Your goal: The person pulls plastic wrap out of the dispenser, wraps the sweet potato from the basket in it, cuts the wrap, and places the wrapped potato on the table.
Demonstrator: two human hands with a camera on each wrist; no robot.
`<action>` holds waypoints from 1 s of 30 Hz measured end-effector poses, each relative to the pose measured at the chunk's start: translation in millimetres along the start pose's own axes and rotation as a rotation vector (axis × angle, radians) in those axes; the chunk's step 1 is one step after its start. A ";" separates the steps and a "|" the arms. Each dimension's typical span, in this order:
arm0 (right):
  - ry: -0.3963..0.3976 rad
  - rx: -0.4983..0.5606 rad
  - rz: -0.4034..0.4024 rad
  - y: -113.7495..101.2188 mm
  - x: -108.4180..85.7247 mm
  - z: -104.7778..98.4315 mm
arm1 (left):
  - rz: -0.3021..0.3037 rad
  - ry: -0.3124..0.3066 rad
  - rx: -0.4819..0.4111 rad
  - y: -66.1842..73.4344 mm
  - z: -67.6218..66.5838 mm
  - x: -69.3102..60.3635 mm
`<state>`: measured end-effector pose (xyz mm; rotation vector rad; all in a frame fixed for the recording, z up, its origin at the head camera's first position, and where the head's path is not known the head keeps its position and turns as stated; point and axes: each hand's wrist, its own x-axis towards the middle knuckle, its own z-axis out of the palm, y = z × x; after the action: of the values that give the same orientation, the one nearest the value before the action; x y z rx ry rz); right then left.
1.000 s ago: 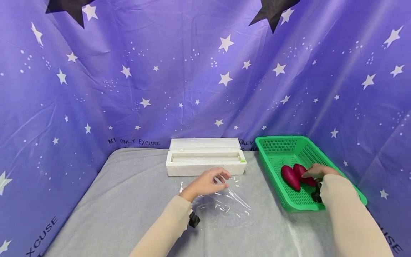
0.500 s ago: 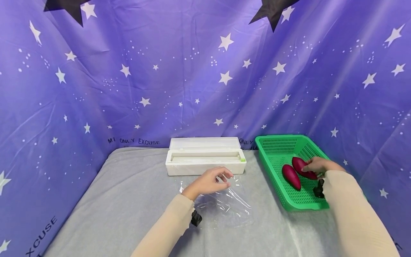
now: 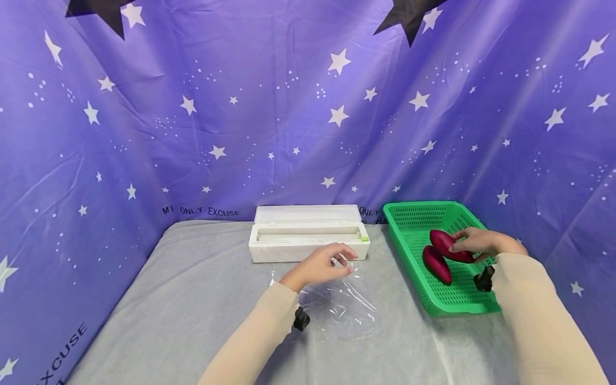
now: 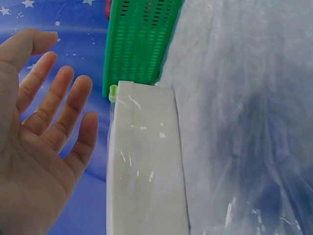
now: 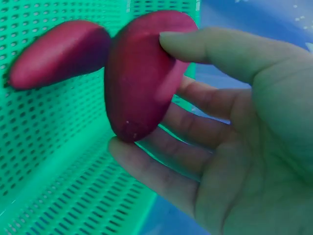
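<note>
My right hand (image 3: 487,241) holds a dark red sweet potato (image 3: 443,243) between thumb and fingers, over the green basket (image 3: 457,309). In the right wrist view the thumb presses one side of this sweet potato (image 5: 139,78) and the fingers lie along the other. A second sweet potato (image 3: 437,266) lies in the basket just beside it. My left hand (image 3: 321,266) hovers in front of the white cling film box (image 3: 308,252), fingers loosely bent with nothing in them. Beneath that hand, clear cling film (image 3: 348,307) is spread from the box over the cloth.
The box's lid (image 3: 308,214) stands open at the back, and a light green piece (image 3: 364,239) sits at its right end. Grey cloth (image 3: 192,299) covers the table. A purple star-patterned curtain (image 3: 269,117) encloses the back and sides.
My right hand has lifted the sweet potato from the basket floor, moving up and slightly away. The other sweet potato stays put. My left hand has drifted a little right and up.
</note>
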<state>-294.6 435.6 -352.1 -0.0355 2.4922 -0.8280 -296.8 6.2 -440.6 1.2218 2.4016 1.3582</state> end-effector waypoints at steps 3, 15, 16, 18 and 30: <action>-0.002 0.004 -0.026 -3.6 -1.5 0.8 | 0.000 -0.002 -0.003 3.1 1.1 5.3; 0.025 0.006 -0.140 -24.3 -8.5 10.1 | 0.017 0.027 0.003 11.8 1.7 19.7; 0.027 0.000 -0.152 -25.8 -9.2 10.8 | 0.019 0.031 0.010 12.7 1.9 20.7; 0.034 -0.011 -0.167 -28.8 -10.5 12.5 | 0.029 0.036 0.030 13.7 3.0 23.6; 0.071 -0.100 -0.276 -56.7 -20.5 29.6 | 0.088 0.093 0.067 23.0 19.8 40.0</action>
<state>-270.1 376.8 -330.9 -0.3993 2.6312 -0.8247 -300.8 53.5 -424.0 1.3239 2.5032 1.3994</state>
